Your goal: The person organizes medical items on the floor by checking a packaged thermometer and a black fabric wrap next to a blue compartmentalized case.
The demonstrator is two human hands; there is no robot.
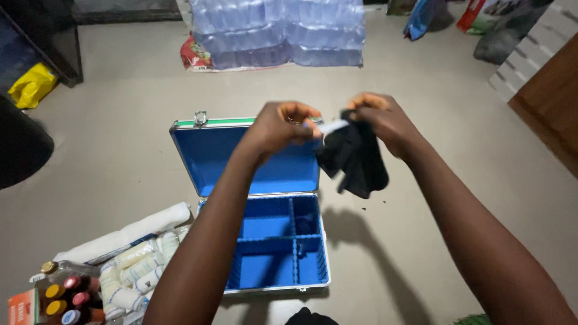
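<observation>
Two hands are seen in the single head view, both raised above an open blue-lined case [241,157] that stands on the floor [120,120]. The left hand [278,127] is closed in a pinch, its fingertips pressed on a small white strip [333,126] that runs toward the right hand [382,120]. The right hand is bunched shut on the top of a black cloth [356,157], which is held in the air at about one o'clock from the case's divided tray [278,250] and is touching nothing below.

The cloth is judged to be light, soft and limp: it sags in loose folds beneath the grip, so no stiffness can be counted on, and breakage is unlikely. A hold at the gathered upper edge, where it is already taken, appears the surest place; the white strip looks thin and may slip from a weak pinch.

At eight o'clock from the case, rolled white bandages [135,268] and a white wrapped bundle [129,232] are laid on the floor, with small capped bottles [69,295] beside them. At twelve o'clock, well apart, a shrink-wrapped pack of water bottles [280,30] is stacked. A yellow bag [30,84] is seen at ten o'clock.
</observation>
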